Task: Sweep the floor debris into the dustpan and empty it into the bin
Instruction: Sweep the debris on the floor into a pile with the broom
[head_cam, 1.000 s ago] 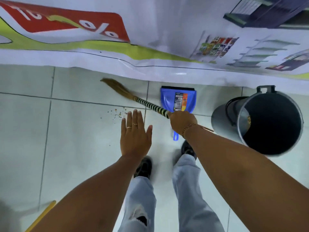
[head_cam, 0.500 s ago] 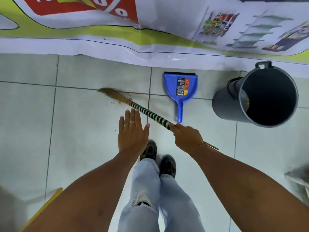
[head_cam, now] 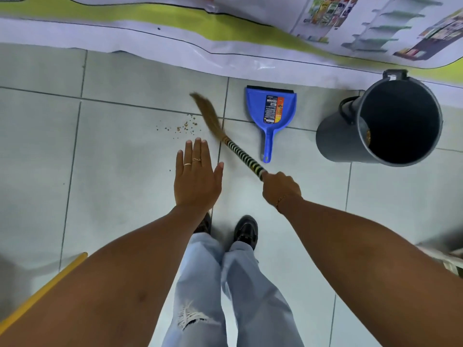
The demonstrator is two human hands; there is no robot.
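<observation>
A printed banner is spread along the far floor. The grey bin stands far right, the blue dustpan left of it. The broom is clenched in the right hand; the left hand is spread flat, empty. Debris is scattered just left of the bristles.

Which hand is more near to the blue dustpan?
Right. The right hand grips the broom just below the dustpan handle; the left hand hovers open, farther left, beyond the broom.

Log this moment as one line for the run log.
right hand: grips broom | left hand: open, empty | debris: on floor | dustpan: untouched | bin: upright
</observation>
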